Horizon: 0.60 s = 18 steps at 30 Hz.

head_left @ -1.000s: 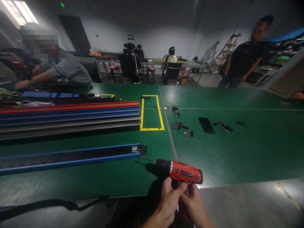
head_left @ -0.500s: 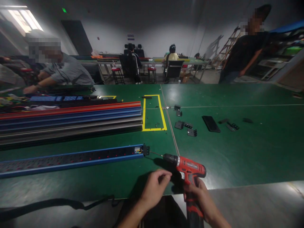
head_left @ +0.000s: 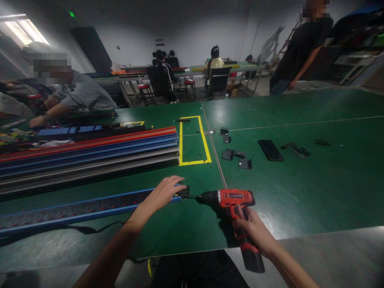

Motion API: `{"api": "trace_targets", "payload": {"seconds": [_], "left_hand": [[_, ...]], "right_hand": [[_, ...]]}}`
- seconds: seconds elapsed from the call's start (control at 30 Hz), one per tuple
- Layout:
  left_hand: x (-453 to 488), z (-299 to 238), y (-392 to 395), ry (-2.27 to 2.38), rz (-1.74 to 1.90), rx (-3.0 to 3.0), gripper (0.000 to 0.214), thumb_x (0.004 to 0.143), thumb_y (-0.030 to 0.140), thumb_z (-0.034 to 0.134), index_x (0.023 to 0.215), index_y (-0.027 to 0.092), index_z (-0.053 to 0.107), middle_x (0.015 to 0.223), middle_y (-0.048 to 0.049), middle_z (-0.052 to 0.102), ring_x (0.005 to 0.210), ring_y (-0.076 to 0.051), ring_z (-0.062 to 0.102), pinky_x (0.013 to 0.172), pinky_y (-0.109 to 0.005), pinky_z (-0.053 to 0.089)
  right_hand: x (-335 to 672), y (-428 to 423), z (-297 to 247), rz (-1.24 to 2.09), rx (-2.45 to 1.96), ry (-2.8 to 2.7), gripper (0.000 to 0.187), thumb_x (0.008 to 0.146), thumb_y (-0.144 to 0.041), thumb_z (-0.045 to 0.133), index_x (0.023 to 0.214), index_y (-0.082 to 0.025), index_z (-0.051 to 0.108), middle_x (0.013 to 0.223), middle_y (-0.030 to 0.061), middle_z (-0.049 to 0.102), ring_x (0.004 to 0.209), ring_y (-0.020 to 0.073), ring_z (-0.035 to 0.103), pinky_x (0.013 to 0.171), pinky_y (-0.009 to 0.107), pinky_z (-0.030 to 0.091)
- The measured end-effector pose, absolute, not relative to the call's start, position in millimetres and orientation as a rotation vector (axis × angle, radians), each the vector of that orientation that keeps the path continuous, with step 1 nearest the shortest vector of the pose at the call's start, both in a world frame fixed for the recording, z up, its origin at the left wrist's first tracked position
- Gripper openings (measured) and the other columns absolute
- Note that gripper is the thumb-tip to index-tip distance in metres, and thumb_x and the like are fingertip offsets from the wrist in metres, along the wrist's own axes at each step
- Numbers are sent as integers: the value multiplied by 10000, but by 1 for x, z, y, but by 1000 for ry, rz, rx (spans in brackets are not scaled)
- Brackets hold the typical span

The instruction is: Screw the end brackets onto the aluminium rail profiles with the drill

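The red drill (head_left: 237,199) is held level just above the green surface (head_left: 300,192) near its front edge, with the bit pointing left and touching the black end cap (head_left: 183,192) of the blue socket strip (head_left: 90,206). The right hand (head_left: 255,234) has its grip wrapped tight round the drill's handle. The left hand (head_left: 163,192) lies on the strip's end beside the cap, grip loose, fingers flat, not pinching anything. Behind the strip is a stack of long rails (head_left: 90,154). The yellow tape box (head_left: 180,140) beside it has a few tiny dark bits inside. To the right lie small black brackets (head_left: 228,155) and a dark phone (head_left: 271,150). A person in grey (head_left: 81,94) leans in at the far left.
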State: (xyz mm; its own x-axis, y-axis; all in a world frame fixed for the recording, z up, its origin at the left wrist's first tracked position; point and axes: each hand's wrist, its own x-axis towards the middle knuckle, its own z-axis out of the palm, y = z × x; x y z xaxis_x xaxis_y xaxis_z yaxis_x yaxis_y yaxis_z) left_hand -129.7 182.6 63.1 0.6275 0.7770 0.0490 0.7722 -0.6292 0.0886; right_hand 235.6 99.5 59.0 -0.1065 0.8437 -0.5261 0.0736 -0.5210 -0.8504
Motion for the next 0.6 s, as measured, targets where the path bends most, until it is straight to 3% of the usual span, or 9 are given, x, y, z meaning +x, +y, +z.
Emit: {"api": "trace_targets", "payload": {"seconds": [0.23, 0.6], "left_hand": [[-135, 66, 185, 1310, 26, 2684, 441, 976, 54, 550, 1334, 284, 666, 1449, -101, 611, 1292, -262, 594, 1057, -446, 479], [-136, 63, 186, 1322, 11, 2640, 470, 948, 34, 584, 1334, 288, 671, 1469, -95, 597, 1267, -259, 625, 1054, -435, 510]], "right_hand": [[235, 102, 55, 1773, -1535, -964, 264, 642, -258, 662, 860, -228, 517, 623, -29, 620, 517, 163, 621, 501, 301, 472], [234, 102, 55, 1792, -1531, -941, 277, 638, -256, 657, 871, -233, 509, 637, -39, 609, 516, 159, 627, 496, 294, 469]]}}
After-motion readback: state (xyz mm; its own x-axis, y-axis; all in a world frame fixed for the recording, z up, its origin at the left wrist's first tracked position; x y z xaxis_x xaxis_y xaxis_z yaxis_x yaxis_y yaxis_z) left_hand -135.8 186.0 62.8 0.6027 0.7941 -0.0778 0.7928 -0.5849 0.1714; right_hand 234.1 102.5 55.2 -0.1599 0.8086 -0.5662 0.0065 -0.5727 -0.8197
